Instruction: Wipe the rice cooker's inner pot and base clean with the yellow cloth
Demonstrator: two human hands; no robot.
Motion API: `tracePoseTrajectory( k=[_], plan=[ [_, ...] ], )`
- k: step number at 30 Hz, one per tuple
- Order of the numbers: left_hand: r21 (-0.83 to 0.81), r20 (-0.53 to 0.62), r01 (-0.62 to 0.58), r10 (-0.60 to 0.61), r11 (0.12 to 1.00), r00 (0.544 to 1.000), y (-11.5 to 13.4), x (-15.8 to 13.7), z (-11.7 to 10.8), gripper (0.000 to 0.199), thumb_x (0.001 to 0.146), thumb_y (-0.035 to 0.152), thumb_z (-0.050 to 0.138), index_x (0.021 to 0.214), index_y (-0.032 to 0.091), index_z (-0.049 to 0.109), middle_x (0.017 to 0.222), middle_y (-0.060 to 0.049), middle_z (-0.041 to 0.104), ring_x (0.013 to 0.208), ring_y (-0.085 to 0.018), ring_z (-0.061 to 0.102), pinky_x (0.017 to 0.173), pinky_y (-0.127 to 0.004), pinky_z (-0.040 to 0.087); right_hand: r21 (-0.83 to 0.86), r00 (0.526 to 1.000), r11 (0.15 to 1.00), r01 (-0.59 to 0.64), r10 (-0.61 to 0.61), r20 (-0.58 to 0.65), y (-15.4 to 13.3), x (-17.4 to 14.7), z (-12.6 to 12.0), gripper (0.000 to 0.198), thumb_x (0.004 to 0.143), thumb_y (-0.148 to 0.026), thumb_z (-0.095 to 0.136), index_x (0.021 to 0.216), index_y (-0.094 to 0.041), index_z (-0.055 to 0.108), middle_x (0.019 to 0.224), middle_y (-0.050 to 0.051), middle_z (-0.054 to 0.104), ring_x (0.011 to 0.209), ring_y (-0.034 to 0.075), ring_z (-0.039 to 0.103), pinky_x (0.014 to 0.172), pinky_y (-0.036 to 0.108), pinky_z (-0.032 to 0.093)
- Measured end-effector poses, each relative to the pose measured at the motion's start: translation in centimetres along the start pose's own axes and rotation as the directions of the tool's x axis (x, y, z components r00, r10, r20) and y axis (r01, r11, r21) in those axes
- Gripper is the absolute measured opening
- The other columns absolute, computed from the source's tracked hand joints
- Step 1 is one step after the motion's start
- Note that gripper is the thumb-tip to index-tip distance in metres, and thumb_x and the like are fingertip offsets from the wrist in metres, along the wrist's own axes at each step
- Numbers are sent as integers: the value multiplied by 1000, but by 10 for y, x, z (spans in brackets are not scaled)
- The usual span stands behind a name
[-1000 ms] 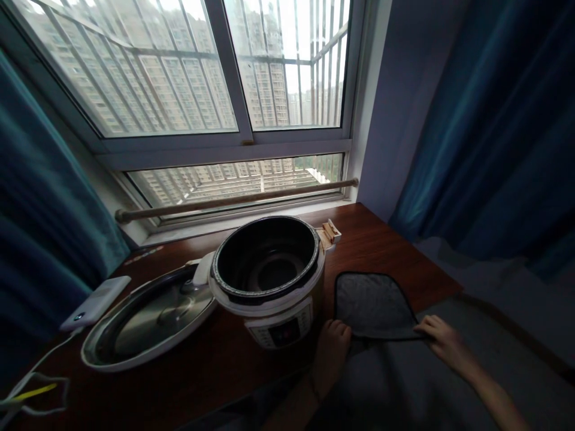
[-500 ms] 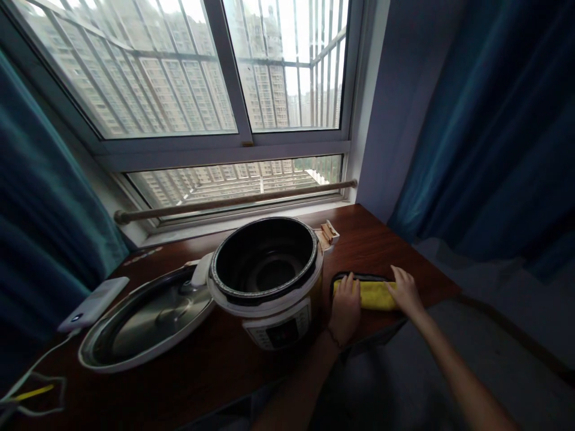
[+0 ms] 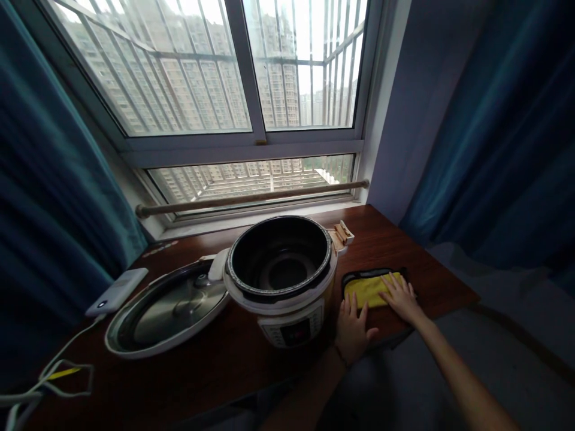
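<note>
A folded yellow cloth (image 3: pixel 369 291) with a dark grey edge lies flat on the wooden table, to the right of the cooker. My left hand (image 3: pixel 353 326) rests at its near left corner, fingers spread, fingertips touching the cloth. Across the right part of the cloth my right hand (image 3: pixel 401 297) lies flat with its fingers apart. Left of both hands stands a white electric pressure cooker (image 3: pixel 291 323), its top open and the black inner pot (image 3: pixel 287 263) showing nothing inside. The cooker's lid (image 3: pixel 173 314) is swung out to the left, inner side up.
At the table's left end lies a white box-like device (image 3: pixel 117 291) with a cable (image 3: pixel 72 347). Near it is a yellow strip (image 3: pixel 64 373) among white cords. A barred window with a rail (image 3: pixel 251 199) rises behind the table (image 3: pixel 431 287); blue curtains (image 3: pixel 489 149) hang at both sides.
The cloth, earlier a narrow roll under both hands, now lies flatter and wider. My left hand has drawn back toward the near edge; my right hand has flattened onto the cloth.
</note>
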State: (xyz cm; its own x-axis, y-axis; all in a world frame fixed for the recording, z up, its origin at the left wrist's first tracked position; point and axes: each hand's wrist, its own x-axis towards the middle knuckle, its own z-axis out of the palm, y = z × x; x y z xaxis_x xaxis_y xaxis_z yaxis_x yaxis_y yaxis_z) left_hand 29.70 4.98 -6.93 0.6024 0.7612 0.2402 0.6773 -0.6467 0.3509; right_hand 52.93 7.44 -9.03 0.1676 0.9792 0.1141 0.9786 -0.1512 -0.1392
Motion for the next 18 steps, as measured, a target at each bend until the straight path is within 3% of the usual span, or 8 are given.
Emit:
tracePoseTrajectory(
  k=[3, 6, 11, 15, 18],
  plan=[
    [-38, 3, 11, -11, 999, 1000, 2, -9, -10, 69, 81, 59, 46, 136, 18, 38, 147, -19, 27, 137, -34, 19, 106, -54, 26, 143, 996, 988, 67, -59, -59, -11, 8, -5, 49, 88, -40, 38, 130, -16, 48, 140, 13, 40, 133, 33, 24, 105, 54, 18],
    [-103, 30, 12, -9, 995, 1000, 6, -25, -28, 67, 82, 56, 47, 137, 19, 36, 149, -17, 23, 138, -32, 14, 108, -54, 25, 266, 980, 943, 200, -189, -64, -30, 23, -11, 40, 89, -26, 34, 119, -11, 55, 124, 14, 54, 121, 24, 42, 103, 41, 28],
    [-257, 194, 68, -17, 964, 981, 3, -76, -67, 62, 87, 48, 44, 141, 24, 27, 153, -9, 11, 140, -29, 9, 110, -52, 23, 348, 956, 899, 267, -291, 20, -42, 60, -17, 22, 80, -27, 51, 93, -15, 65, 97, 9, 64, 95, 21, 54, 88, 33, 40],
    [-363, 271, 87, 16, 928, 962, -22, -131, -81, 61, 88, 38, 46, 143, 25, 23, 152, -9, 11, 139, -27, 10, 110, -49, 25, 412, 938, 870, 270, -334, 90, -35, 79, -20, 14, 70, -28, 62, 79, -17, 64, 85, 5, 64, 82, 18, 55, 77, 29, 42],
    [-377, 158, 117, -61, 919, 986, -51, -175, -79, 57, 88, 32, 47, 141, 29, 28, 150, -8, 23, 138, -25, 20, 109, -47, 28, 450, 927, 856, 256, -349, 136, -29, 87, -23, 13, 68, -29, 62, 73, -17, 62, 74, 2, 62, 70, 15, 54, 65, 26, 41]
  ],
)
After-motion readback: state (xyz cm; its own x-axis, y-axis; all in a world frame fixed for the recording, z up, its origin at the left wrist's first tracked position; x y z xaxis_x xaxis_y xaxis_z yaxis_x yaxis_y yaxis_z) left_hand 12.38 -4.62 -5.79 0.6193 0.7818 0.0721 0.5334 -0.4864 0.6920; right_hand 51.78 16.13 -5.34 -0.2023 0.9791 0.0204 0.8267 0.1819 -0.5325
